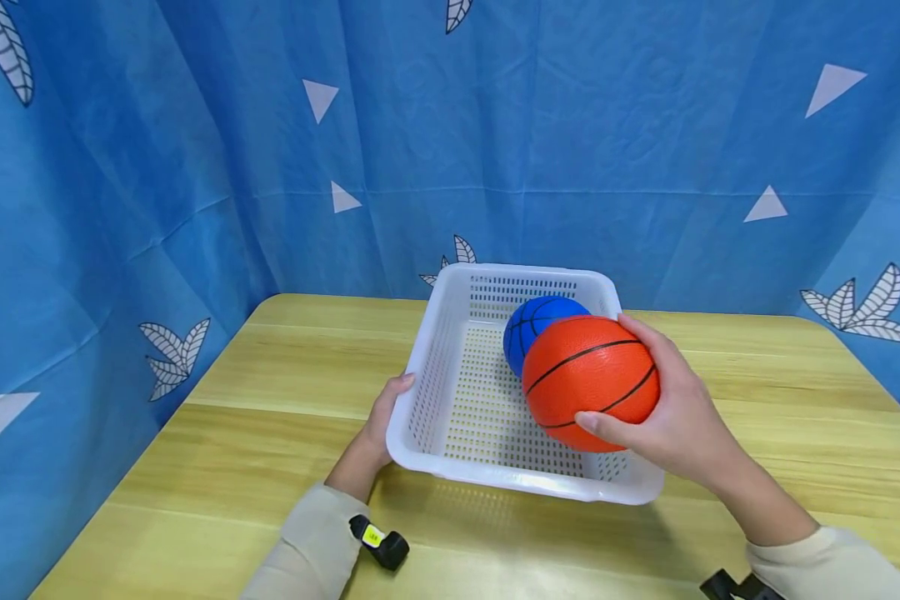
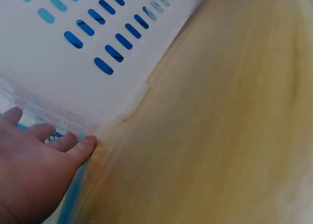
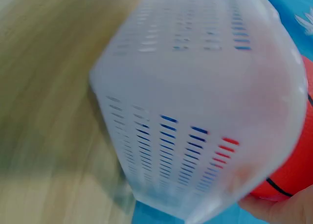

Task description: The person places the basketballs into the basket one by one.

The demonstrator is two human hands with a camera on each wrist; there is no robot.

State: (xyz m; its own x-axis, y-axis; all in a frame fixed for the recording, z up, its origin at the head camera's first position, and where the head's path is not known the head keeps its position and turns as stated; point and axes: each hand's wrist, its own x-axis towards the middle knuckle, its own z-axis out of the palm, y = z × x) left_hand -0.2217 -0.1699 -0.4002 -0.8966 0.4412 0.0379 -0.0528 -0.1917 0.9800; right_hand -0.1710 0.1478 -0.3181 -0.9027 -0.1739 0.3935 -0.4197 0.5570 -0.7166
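A white perforated plastic basket [image 1: 487, 478] is over the wooden table, its left side held by my left hand [image 1: 387, 417]. The thumb lies at the rim, and in the left wrist view the fingers [image 2: 80, 149] touch the outer side of the basket. Inside, toward the right, is a blue ball with black lines [image 1: 528, 329]. My right hand [image 1: 678, 412] grips a red-orange basketball [image 1: 588, 379] at the basket's right side, thumb in front and fingers behind. This basketball partly covers the blue ball. Through the slots in the right wrist view, blue and red show.
The light wooden table [image 1: 232, 467] extends to both sides of the basket. A blue curtain [image 1: 607, 150] with white triangles and leaf prints hangs behind it and along the left. Each wrist wears a black strap device [image 1: 378, 542].
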